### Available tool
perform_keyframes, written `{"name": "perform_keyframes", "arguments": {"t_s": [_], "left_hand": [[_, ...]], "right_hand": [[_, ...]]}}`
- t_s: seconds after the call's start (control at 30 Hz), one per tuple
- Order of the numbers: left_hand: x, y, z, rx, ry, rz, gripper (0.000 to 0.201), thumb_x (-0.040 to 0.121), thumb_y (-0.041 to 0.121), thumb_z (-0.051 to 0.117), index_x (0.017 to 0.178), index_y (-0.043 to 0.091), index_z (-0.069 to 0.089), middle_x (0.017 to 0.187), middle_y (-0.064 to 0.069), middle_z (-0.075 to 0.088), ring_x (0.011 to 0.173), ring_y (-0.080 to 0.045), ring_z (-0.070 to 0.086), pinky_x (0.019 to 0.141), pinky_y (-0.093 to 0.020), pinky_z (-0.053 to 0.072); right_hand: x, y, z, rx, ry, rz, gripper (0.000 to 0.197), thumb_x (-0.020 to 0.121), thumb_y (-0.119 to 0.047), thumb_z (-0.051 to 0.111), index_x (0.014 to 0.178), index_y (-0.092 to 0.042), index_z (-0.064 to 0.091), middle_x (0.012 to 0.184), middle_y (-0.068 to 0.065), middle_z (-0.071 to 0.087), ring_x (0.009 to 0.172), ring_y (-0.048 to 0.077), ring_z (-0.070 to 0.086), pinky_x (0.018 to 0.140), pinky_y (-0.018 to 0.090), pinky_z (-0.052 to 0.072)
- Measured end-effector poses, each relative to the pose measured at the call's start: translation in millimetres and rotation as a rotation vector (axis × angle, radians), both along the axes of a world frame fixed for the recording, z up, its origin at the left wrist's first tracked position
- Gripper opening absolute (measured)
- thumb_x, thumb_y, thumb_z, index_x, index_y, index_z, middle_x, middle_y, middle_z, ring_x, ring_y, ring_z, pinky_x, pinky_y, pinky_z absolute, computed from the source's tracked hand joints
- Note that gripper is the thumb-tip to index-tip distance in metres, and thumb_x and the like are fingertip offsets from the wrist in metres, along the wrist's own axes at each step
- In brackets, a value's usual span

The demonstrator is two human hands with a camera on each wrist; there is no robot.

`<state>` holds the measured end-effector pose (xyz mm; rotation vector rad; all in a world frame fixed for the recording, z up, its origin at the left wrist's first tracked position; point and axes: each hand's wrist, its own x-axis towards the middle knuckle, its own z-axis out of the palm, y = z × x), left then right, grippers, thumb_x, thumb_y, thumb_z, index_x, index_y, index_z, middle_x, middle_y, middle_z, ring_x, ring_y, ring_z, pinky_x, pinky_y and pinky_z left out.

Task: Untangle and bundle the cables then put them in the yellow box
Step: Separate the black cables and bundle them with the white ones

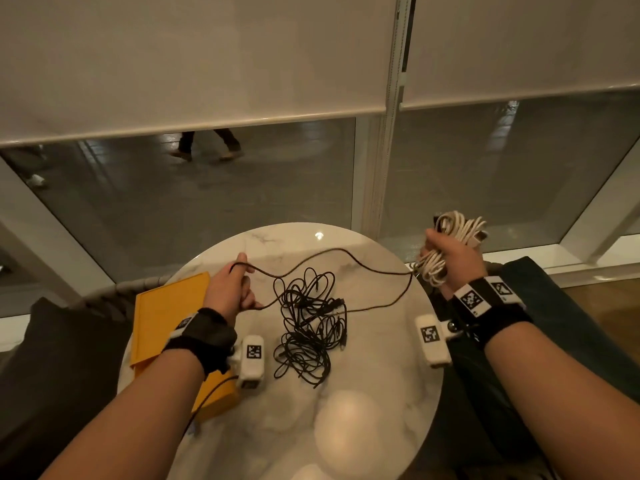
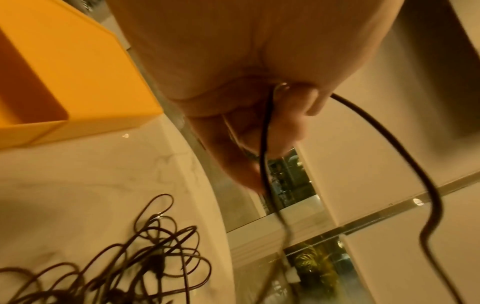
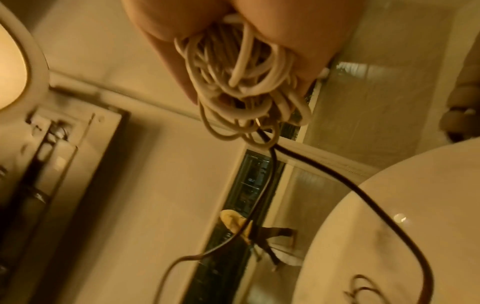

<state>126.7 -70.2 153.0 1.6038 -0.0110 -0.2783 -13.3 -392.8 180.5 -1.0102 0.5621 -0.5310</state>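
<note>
A tangle of black cables lies in the middle of the round marble table. My left hand is raised over the table's left side and grips one black cable that runs through its curled fingers. That strand stretches right to my right hand, held beyond the table's right edge. The right hand grips a bunch of white cable, seen close up as white loops with the black strand hanging through them. The yellow box stands open on the table's left edge, under my left forearm.
A window with half-lowered blinds rises behind the table. Dark cushioned seats flank the table on the left and right. A bright lamp reflection lies on the table's near part.
</note>
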Motion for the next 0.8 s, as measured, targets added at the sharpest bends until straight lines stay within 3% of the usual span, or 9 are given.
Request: {"name": "perform_keyframes", "arguments": {"t_s": [0.1, 0.2, 0.3, 0.37, 0.47, 0.57, 0.63, 0.7, 0.8], "left_hand": [[14.4, 10.8, 12.4, 0.205, -0.222, 0.004, 0.01, 0.096, 0.024, 0.062, 0.088, 0.02, 0.059, 0.066, 0.001, 0.047, 0.057, -0.015, 0.04, 0.051, -0.027, 0.043], [32.5, 29.1, 19.5, 0.41, -0.398, -0.04, 0.025, 0.089, 0.002, 0.064, 0.086, 0.027, 0.065, 0.075, 0.002, 0.054, 0.062, -0.016, 0.047, 0.057, -0.022, 0.042], [47.7, 49.0, 27.4, 0.596, -0.449, 0.022, 0.028, 0.089, 0.002, 0.062, 0.086, 0.029, 0.069, 0.097, -0.005, 0.065, 0.076, -0.021, 0.061, 0.071, -0.03, 0.053], [54.9, 60.4, 30.3, 0.556, -0.4, 0.099, 0.019, 0.091, 0.006, 0.06, 0.092, 0.023, 0.068, 0.107, -0.011, 0.067, 0.084, -0.024, 0.064, 0.077, -0.036, 0.054], [59.1, 74.2, 35.8, 0.267, -0.228, 0.191, 0.014, 0.097, 0.009, 0.056, 0.11, 0.009, 0.06, 0.102, -0.018, 0.068, 0.072, -0.021, 0.063, 0.07, -0.035, 0.053], [61.3, 88.9, 41.3, 0.134, -0.05, 0.221, 0.033, 0.101, 0.036, 0.05, 0.116, 0.008, 0.058, 0.077, -0.011, 0.067, 0.072, -0.024, 0.065, 0.074, -0.04, 0.053], [63.0, 98.8, 45.8, 0.135, 0.056, 0.245, 0.048, 0.098, 0.057, 0.043, 0.099, 0.013, 0.062, 0.058, -0.004, 0.056, 0.064, -0.023, 0.06, 0.069, -0.038, 0.051], [66.2, 108.6, 50.2, 0.135, 0.101, 0.307, 0.051, 0.091, 0.065, 0.047, 0.089, 0.016, 0.061, 0.066, -0.005, 0.05, 0.059, -0.022, 0.05, 0.066, -0.038, 0.053], [72.9, 127.1, 53.4, 0.345, -0.028, 0.342, 0.033, 0.093, 0.044, 0.057, 0.104, 0.013, 0.063, 0.091, -0.013, 0.058, 0.067, -0.025, 0.052, 0.065, -0.035, 0.049]], "right_hand": [[-1.6, -4.6, -14.9, -0.007, 0.178, -0.088, 0.01, 0.086, -0.009, 0.072, 0.082, -0.013, 0.065, 0.075, 0.005, 0.065, 0.071, 0.023, 0.064, 0.07, 0.038, 0.056], [-6.2, -7.4, -19.6, 0.047, 0.323, -0.18, 0.03, 0.081, -0.016, 0.078, 0.108, -0.008, 0.068, 0.102, 0.012, 0.073, 0.094, 0.031, 0.071, 0.088, 0.044, 0.057], [-13.8, -5.1, -20.8, 0.057, 0.376, -0.223, 0.041, 0.081, -0.021, 0.078, 0.117, -0.008, 0.065, 0.107, 0.011, 0.073, 0.093, 0.028, 0.071, 0.079, 0.039, 0.057], [-19.8, -2.9, -22.6, 0.049, 0.407, -0.23, 0.039, 0.082, -0.021, 0.077, 0.115, -0.007, 0.063, 0.1, 0.008, 0.072, 0.082, 0.022, 0.069, 0.069, 0.033, 0.053], [-27.4, 5.7, -20.3, 0.035, 0.444, -0.253, 0.036, 0.084, -0.022, 0.075, 0.11, -0.011, 0.052, 0.086, 0.005, 0.064, 0.072, 0.018, 0.061, 0.062, 0.03, 0.049], [-29.0, 12.2, -25.1, 0.038, 0.468, -0.252, 0.051, 0.08, -0.026, 0.077, 0.122, -0.007, 0.055, 0.091, 0.006, 0.067, 0.076, 0.019, 0.065, 0.063, 0.032, 0.051], [-28.5, 16.1, -29.8, 0.052, 0.468, -0.27, 0.064, 0.078, -0.027, 0.079, 0.134, -0.01, 0.053, 0.098, 0.005, 0.07, 0.078, 0.018, 0.068, 0.061, 0.032, 0.05], [-28.9, 17.9, -33.9, 0.068, 0.474, -0.3, 0.066, 0.078, -0.028, 0.08, 0.136, -0.012, 0.054, 0.099, 0.004, 0.072, 0.076, 0.016, 0.068, 0.06, 0.03, 0.049], [-31.3, 21.4, -37.1, 0.09, 0.489, -0.346, 0.063, 0.079, -0.031, 0.081, 0.134, -0.012, 0.057, 0.104, 0.004, 0.074, 0.078, 0.015, 0.069, 0.059, 0.029, 0.048]]}}
